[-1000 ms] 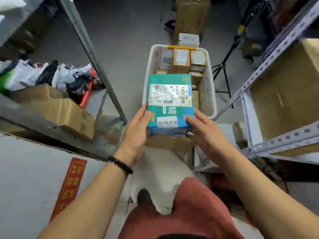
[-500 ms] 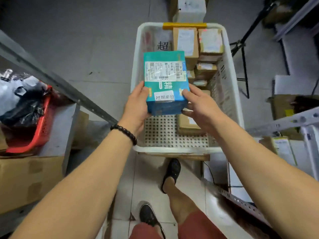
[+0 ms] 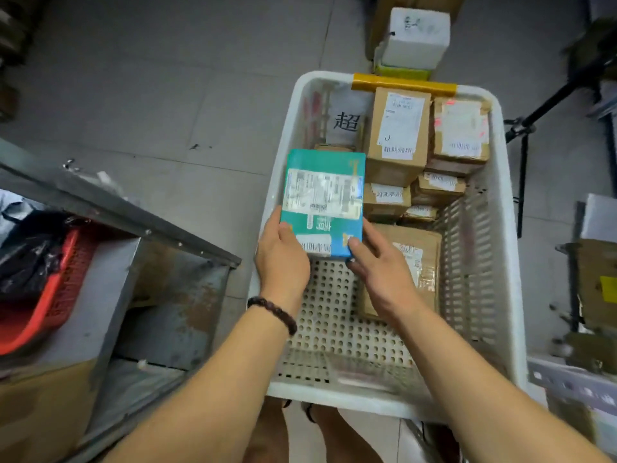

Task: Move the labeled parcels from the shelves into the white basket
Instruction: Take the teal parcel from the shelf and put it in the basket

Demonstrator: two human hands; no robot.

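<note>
Grey tiled floor (image 3: 167, 95) lies open to the left of and beyond the white basket (image 3: 507, 228). At far left, a metal shelf (image 3: 133, 208) carries a red basket (image 3: 50, 295); the shelf's corner ends just beside the white basket's left wall.

The left hand (image 3: 282, 262) holds the near left corner of the teal parcel (image 3: 322, 202), thumb on its top face. The right hand (image 3: 380, 272) holds the near right corner. Each grip is closed on the parcel.

The parcel sits inside the basket against the left wall, above bare perforated floor. Brown parcels (image 3: 397, 138) fill the far end. One flat brown parcel (image 3: 420, 255) lies along the right wall. A tripod (image 3: 522, 168) stands just outside the right rim.
</note>
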